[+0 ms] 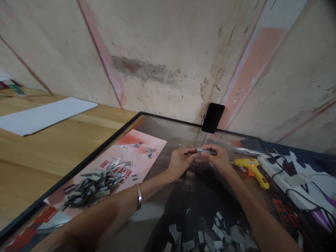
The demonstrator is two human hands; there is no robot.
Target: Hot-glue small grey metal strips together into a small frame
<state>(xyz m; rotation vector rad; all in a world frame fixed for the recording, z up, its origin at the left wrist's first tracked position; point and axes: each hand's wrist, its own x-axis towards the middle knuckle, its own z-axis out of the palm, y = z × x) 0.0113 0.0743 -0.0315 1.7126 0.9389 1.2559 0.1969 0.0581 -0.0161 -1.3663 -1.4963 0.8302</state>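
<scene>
Both hands meet over the dark glossy tabletop [157, 206]. My left hand [181, 161], with a metal bracelet on its wrist, pinches the left end of a small grey strip [203, 150]. The right end of that strip is between the fingers of my right hand [217, 158]. A heap of small dark-grey metal-like pieces [90, 187] lies on a pink printed sheet [154, 143] to the left. Lighter grey pieces [189, 245] are scattered at the near edge, below my hands.
Right of my right hand lie a yellow glue gun [250, 164], a white power strip [280, 178] with cables, and clear sticks [244, 149]. A black phone [213, 118] leans on the wall behind. White paper [49, 113] rests on the wooden table [73, 143] at left.
</scene>
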